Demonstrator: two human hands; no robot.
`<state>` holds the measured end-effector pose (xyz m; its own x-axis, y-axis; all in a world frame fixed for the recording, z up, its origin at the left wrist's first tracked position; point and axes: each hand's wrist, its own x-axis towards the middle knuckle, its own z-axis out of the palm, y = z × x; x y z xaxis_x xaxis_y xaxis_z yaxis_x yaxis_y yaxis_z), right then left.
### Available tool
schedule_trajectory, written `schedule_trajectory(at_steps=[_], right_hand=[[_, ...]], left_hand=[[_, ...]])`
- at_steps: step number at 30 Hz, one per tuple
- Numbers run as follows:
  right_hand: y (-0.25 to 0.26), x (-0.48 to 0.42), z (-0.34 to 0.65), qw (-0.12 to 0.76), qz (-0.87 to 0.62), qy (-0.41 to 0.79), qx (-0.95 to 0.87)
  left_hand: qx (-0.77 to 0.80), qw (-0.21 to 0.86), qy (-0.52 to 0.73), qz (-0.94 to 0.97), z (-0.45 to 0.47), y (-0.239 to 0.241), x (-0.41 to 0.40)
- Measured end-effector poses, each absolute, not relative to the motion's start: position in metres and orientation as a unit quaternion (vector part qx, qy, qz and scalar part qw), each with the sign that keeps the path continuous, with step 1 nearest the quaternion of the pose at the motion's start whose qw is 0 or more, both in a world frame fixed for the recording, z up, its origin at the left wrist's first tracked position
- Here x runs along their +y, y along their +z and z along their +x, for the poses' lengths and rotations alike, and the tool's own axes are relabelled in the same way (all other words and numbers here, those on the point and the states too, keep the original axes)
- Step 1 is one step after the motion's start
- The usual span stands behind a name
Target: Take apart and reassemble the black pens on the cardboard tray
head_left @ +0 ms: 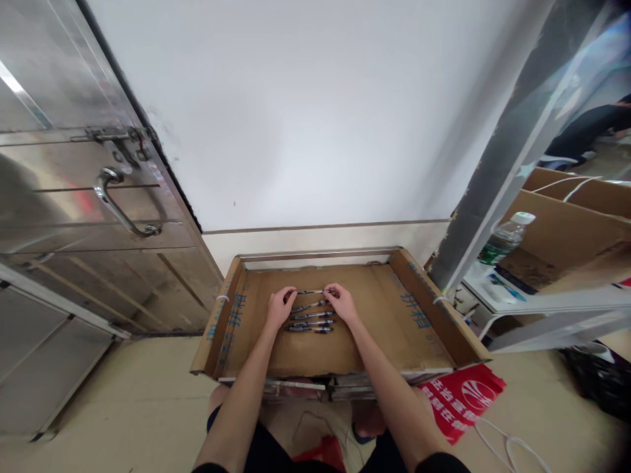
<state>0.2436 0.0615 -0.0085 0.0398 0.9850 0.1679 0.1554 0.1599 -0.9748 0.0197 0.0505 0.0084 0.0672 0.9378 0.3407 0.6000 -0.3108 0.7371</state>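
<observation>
Several dark pens [311, 316] lie in a neat row of parallel lines on a brown cardboard tray [424, 315] in front of me. My left hand [280, 307] and my right hand [340, 302] each pinch one end of the farthest pen [310, 292], holding it level across the top of the row. Both hands have their fingers closed on that pen. The other pens lie just below, between my wrists.
The cardboard tray rests on a low metal frame against a white wall [305, 118]. A metal door with a handle [123, 203] stands at the left. At the right are a plastic bottle [505, 238], cardboard boxes and a red bag [463, 397] on the floor.
</observation>
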Motion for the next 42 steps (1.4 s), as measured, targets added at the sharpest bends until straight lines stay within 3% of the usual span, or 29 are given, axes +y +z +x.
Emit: schedule_trajectory(at_steps=[15,42], right_hand=[[-0.01,0.058,0.243,0.509,-0.525,0.336,-0.594],[-0.001,0.051,0.242,0.5,-0.532,0.304,-0.611]], left_hand=[[0.562,0.156,0.362,0.727,0.021,0.012,0.048],[0.557,0.226,0.381,0.702,0.024,0.011,0.048]])
